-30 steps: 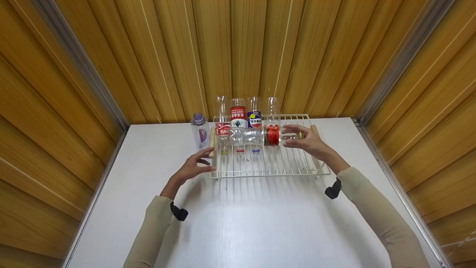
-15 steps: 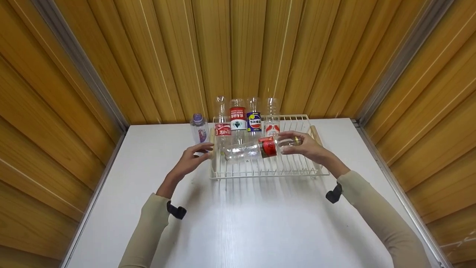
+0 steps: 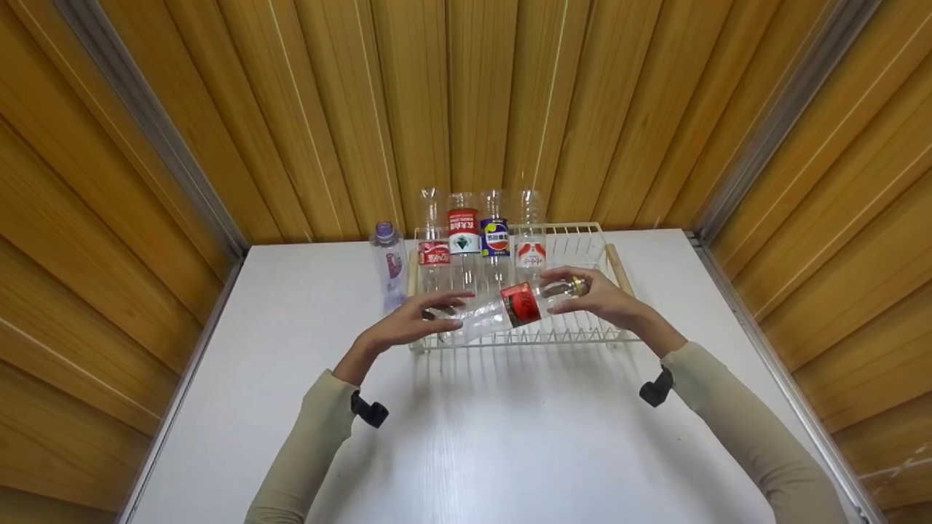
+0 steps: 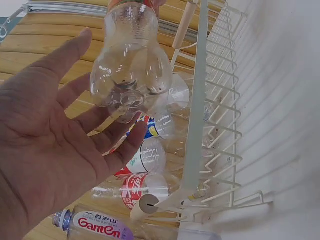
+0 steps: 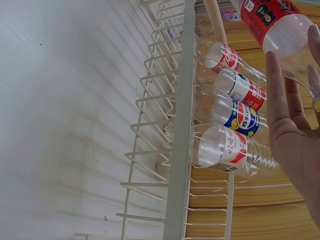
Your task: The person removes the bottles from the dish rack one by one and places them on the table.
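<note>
My right hand [image 3: 604, 298] grips a clear plastic bottle with a red label [image 3: 520, 304] by its neck, near the yellow cap. The bottle lies nearly sideways over the front of a white wire dish rack [image 3: 539, 338], its base pointing left. Around that base my left hand [image 3: 408, 322] spreads its fingers; in the left wrist view the thumb stands apart from the clear base [image 4: 131, 80]. Upside down in the rack's back row stand a Coca-Cola bottle [image 3: 435, 253], a red-and-white labelled bottle [image 3: 464, 231], a Pepsi bottle [image 3: 496, 237] and a white-and-red labelled bottle [image 3: 531, 255].
A purple-tinted Ganten bottle [image 3: 389, 263] stands upright on the white table [image 3: 466, 451], left of the rack. The rack has wooden handles [image 3: 618, 269] at both sides. Wooden panel walls [image 3: 408, 109] close in the back and sides.
The right hand has brought the bottle toward me and tilted it, base lower. My left hand has left the rack's left side and moved right to the bottle's base.
</note>
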Motion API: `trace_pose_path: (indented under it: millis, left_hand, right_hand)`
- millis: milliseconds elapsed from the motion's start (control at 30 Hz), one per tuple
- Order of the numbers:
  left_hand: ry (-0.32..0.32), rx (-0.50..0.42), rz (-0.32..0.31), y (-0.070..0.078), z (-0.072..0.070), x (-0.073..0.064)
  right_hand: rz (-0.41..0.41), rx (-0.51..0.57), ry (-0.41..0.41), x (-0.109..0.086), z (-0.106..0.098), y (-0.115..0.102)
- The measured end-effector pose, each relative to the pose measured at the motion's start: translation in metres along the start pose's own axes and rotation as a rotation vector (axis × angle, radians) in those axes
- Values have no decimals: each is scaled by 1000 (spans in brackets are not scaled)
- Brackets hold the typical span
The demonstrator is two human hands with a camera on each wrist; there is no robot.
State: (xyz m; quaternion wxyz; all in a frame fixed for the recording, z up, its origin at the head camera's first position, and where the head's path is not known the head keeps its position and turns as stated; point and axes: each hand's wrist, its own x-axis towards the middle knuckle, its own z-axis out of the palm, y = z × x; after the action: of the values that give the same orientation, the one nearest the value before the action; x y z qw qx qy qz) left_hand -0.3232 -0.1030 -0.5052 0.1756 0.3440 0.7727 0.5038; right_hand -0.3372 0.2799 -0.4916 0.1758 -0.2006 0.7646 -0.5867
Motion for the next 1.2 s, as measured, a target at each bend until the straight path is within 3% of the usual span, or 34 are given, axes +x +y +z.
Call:
trace_pose_path:
  millis: [167,300,467,867,1200]
  left_hand:
    - [-63,11,10,2,3,5]
    - [-111,30,-23,3,3,5]
    - [-120,29,-61,6,3,2]
    - [-77,16,-74,5,0,-4]
    - [25,-30,-128,-8,-14,-29]
  right_hand:
    - [-6,-2,-8,-1,2,-3]
    - [-20,4,-23,-1,3,-4]
    - [-25,-10,-41,0,5,-5]
    - [-41,16,-62,2,0,-5]
    - [-38,74,8,-10,-39,8]
